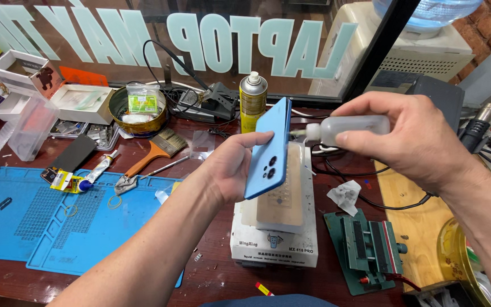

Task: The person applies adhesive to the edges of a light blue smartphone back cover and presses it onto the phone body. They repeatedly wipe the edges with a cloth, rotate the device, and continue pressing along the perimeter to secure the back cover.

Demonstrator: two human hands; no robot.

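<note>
While left hand grips blue phone upright, right hand pinches squeeze bottle.

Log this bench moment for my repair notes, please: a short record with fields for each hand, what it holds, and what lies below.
left hand: holds blue phone upright, camera side toward viewer
right hand: grips small clear squeeze bottle, nozzle at the phone's edge
below: white heating machine on the table
left of it: blue work mat
behind: yellow spray can
</note>
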